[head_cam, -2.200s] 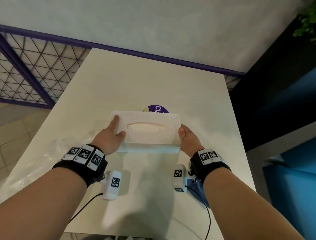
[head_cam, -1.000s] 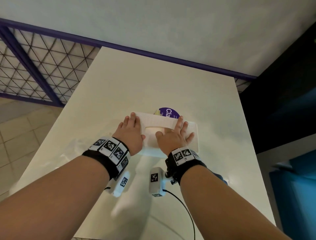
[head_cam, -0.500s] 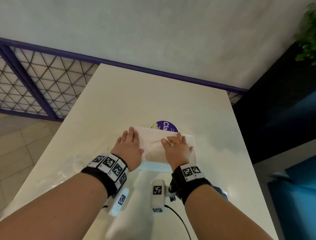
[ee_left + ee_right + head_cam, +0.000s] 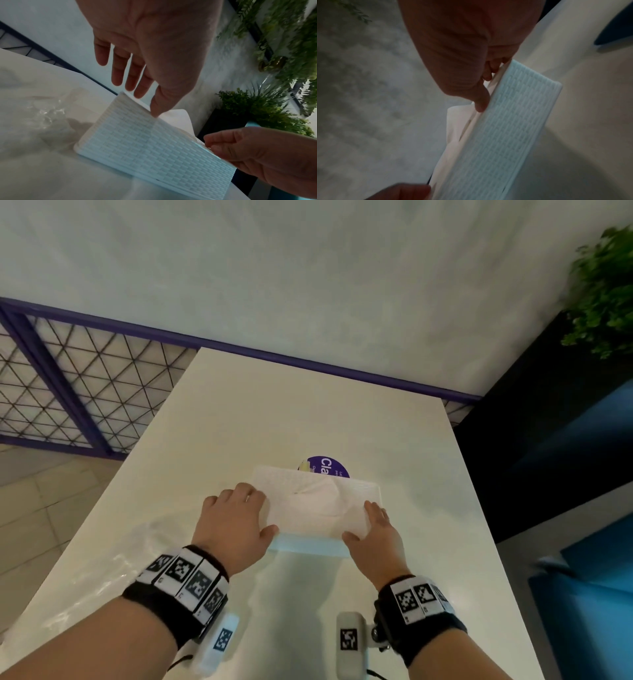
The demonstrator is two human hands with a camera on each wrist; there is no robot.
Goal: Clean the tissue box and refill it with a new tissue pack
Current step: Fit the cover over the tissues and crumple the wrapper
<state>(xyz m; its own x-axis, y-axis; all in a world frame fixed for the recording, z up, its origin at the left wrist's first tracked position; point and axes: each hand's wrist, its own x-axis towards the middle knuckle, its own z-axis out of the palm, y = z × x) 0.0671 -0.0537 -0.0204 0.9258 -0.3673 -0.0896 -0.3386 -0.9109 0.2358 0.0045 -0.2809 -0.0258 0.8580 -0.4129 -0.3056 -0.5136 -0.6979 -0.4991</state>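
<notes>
Tissue box (image 4: 359, 494), which we judge light and stiff, on the table (image 4: 274, 412): our left hand (image 4: 233, 525) rests straight-fingered at its end, our right hand (image 4: 376, 539) pinches the near corner; best lifted by both ends.

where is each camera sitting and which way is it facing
Head: on the head, facing forward and down at the table; both forearms show, left hand and right hand at the tissue box's ends.
Left wrist: on that wrist, facing along the palm toward the box and plants; its fingers and the right hand show.
Right wrist: on that wrist, facing along the palm down the box; its thumb shows.
Shared: both wrist views see the box's woven side.
</notes>
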